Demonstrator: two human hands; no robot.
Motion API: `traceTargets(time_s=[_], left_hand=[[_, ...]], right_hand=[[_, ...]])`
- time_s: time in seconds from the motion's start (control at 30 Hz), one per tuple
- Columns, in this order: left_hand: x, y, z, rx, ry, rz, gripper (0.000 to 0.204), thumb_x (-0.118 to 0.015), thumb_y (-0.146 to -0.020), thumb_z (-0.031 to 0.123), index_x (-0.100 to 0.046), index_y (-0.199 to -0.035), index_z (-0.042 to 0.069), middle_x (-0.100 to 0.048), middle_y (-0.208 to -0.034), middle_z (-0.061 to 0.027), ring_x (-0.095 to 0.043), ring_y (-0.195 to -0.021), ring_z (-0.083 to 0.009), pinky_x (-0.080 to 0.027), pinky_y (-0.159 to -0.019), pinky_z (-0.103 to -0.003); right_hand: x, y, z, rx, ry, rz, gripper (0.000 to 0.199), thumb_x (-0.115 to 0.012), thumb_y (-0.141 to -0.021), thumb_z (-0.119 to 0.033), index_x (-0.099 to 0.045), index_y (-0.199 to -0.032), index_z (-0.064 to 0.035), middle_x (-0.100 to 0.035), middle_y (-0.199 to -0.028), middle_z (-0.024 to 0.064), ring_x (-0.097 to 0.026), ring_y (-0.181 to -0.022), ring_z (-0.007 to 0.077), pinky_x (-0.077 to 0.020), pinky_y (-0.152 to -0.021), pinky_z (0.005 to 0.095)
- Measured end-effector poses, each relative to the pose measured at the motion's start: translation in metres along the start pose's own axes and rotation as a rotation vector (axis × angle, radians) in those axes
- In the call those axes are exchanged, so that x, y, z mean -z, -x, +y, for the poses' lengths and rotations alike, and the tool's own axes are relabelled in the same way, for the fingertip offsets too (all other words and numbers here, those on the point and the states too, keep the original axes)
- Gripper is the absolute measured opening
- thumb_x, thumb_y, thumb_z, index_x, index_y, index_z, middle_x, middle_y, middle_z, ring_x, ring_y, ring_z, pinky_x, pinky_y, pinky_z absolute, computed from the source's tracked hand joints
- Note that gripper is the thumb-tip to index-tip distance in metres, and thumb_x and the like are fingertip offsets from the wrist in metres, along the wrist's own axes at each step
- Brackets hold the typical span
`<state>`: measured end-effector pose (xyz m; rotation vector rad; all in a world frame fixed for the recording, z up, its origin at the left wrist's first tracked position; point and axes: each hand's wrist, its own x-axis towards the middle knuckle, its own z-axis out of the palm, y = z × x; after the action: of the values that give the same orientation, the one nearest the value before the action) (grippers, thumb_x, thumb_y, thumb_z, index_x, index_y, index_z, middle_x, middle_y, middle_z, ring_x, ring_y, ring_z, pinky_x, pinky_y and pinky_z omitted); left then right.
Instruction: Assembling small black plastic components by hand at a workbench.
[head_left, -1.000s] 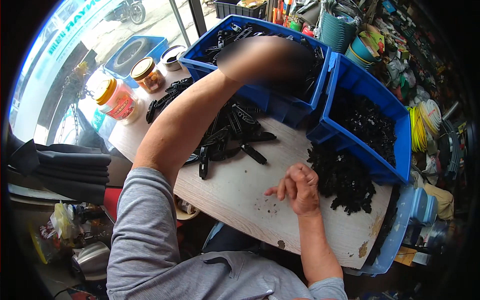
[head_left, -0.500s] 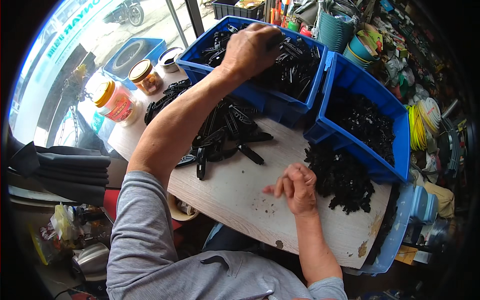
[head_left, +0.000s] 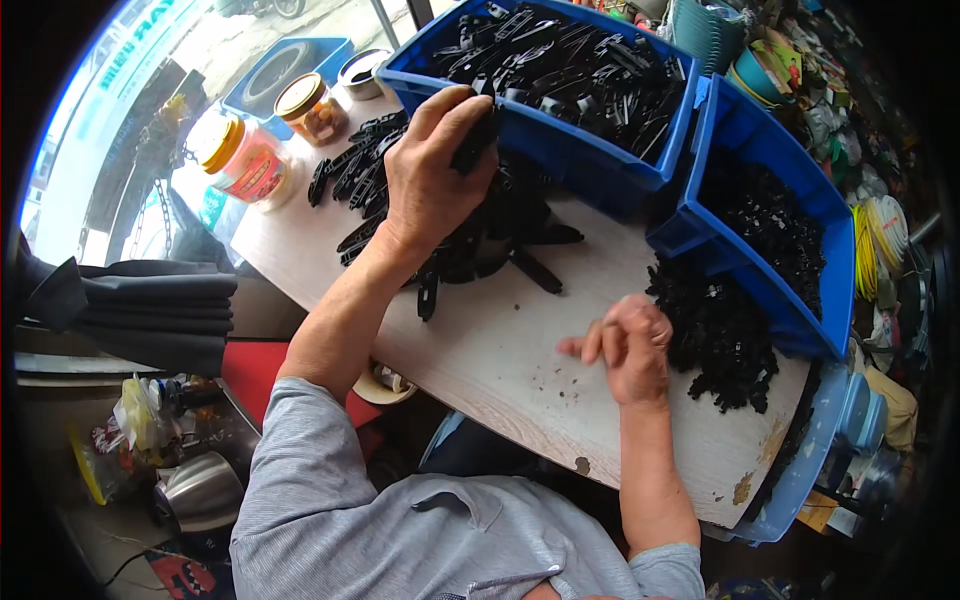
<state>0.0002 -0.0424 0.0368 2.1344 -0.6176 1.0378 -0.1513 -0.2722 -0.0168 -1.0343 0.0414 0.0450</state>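
Note:
My left hand [head_left: 437,172] is closed around black plastic parts [head_left: 474,140], held just in front of the large blue bin [head_left: 590,165]. Below it spreads a pile of long, slim black plastic pieces [head_left: 365,160] on the table; the hand hides part of that pile. My right hand [head_left: 637,345] hovers over the table, its fingers curled in and one fingertip pointing left. Whatever it may grip is hidden. Close to its right lies a heap of small black parts [head_left: 715,345].
The large bin is filled with black plastic pieces [head_left: 560,60]. A second blue bin [head_left: 690,215], with small black parts, stands to its right. Jars with lids [head_left: 240,160] line the table's left side. A red surface [head_left: 262,375] and a metal kettle [head_left: 203,490] are at lower left.
My left hand has come back from over the large bin toward me, black parts in its grip. My right hand keeps its curled pose. The whole view has shifted slightly.

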Motion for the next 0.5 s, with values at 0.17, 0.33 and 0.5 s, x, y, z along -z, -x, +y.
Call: traceTargets(time_s=[0.17, 0.33, 0.5], left_hand=[[-0.001, 0.019, -0.018, 0.009, -0.294, -0.221, 0.043, -0.078, -0.075, 0.03, -0.069, -0.115, 0.016, -0.063, -0.124, -0.0126, -0.051, -0.126, -0.0387, -0.041, -0.103, -0.051], [-0.001, 0.02, -0.019, -0.004, -0.25, -0.221, 0.046, -0.079, -0.079, 0.037, -0.069, -0.118, 0.015, -0.058, -0.128, -0.021, -0.051, -0.125, -0.0422, -0.041, -0.103, -0.052], [0.005, 0.013, -0.017, -0.003, -0.095, -0.109, 0.051, -0.082, -0.081, 0.033, -0.066, -0.122, 0.008, -0.057, -0.131, -0.0186, -0.054, -0.123, -0.037, -0.045, -0.102, -0.045]], right_hand=[[0.009, 0.003, 0.004, 0.038, 0.07, -0.137, 0.038, -0.053, -0.101, -0.04, -0.054, -0.08, -0.0082, -0.036, -0.051, 0.0018, -0.051, -0.049, 0.0172, -0.0614, -0.064, 0.0543], [0.0, -0.001, 0.007, 0.124, 0.001, 0.101, 0.039, -0.057, -0.099, -0.044, -0.057, -0.085, -0.008, -0.036, -0.05, -0.0002, -0.052, -0.046, 0.016, -0.0621, -0.063, 0.0533], [0.002, 0.001, 0.0, 0.01, 0.101, -0.034, 0.036, -0.056, -0.099, -0.043, -0.058, -0.09, -0.0084, -0.039, -0.051, 0.0011, -0.055, -0.051, 0.0177, -0.0615, -0.066, 0.0534]])
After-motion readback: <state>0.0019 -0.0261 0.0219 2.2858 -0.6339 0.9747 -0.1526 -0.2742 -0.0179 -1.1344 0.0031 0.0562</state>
